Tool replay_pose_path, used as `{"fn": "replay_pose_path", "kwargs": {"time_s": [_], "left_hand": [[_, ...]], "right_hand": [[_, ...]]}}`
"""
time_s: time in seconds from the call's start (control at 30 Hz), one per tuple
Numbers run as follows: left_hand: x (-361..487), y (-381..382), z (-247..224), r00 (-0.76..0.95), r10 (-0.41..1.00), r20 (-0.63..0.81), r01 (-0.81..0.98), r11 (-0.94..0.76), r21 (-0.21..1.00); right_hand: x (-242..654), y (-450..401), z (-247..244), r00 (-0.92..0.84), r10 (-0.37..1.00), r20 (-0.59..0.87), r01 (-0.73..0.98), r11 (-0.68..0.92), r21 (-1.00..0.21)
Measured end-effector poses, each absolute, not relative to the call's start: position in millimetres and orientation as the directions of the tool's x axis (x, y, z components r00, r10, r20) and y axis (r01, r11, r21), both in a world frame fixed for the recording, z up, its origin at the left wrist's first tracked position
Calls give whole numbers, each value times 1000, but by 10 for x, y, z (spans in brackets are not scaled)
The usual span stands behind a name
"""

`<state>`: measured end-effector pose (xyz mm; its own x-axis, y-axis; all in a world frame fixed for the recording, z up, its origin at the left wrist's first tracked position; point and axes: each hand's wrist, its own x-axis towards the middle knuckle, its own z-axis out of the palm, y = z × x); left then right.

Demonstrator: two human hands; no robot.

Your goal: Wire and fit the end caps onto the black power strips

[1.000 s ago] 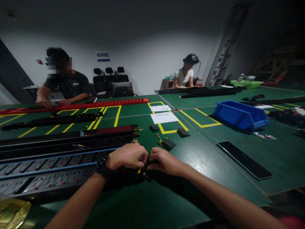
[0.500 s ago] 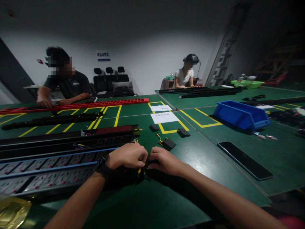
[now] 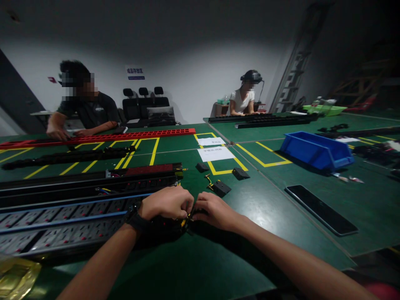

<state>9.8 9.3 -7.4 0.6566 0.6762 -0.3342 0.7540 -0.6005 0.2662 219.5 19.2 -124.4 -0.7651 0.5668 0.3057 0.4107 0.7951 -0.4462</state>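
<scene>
a: has anything large moved in the last second?
b: no. the broad, smooth green tabletop point(image 3: 265, 196), with its soft glare, looks the same. so does the long, metal-edged strip of grey socket faces with red dots point(image 3: 75, 237) across its left side.
a: and the middling things?
b: the open-topped blue plastic bin point(image 3: 315, 153) with sloping walls and the flat, black, glassy phone point(image 3: 321, 210) lie as they were, off to the right.
a: so the change is at the hands?
b: yes, slightly. the bare left hand point(image 3: 168, 203) is curled, knuckles up, at the strip's dark end; its fingertips are tucked under, so i can't tell what they grip. the bare right hand point(image 3: 215, 209), just beside it, has edged closer, thumb and forefinger pinched together.
a: meaning?
b: close two-handed fingertip work at one spot, i'd judge.
a: what's smaller still?
b: beyond the hands, three matte black wedge-shaped blocks point(image 3: 219, 188), hard-edged and loose. by the fingertips, a bright yellow bit of wire point(image 3: 183, 223), and between the hands a small, dark, hard-looking piece point(image 3: 189, 227) that the right fingers seem to pinch. less of it shows now, perhaps because it has tilted.
</scene>
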Motion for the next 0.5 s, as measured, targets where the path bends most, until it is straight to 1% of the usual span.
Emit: {"fn": "replay_pose_path", "kwargs": {"time_s": [0.17,0.33,0.5], "left_hand": [[95,95,-64,661,660,-357,750,-587,304],[95,97,-65,676,652,-342,736,-613,287],[101,88,-56,661,662,-354,750,-603,273]], "right_hand": [[2186,187,-1252,-762,569,308,428,800,-420],[2157,179,-1255,-754,577,314,455,803,-384],[2126,162,-1258,-738,592,322,461,792,-400]]}}
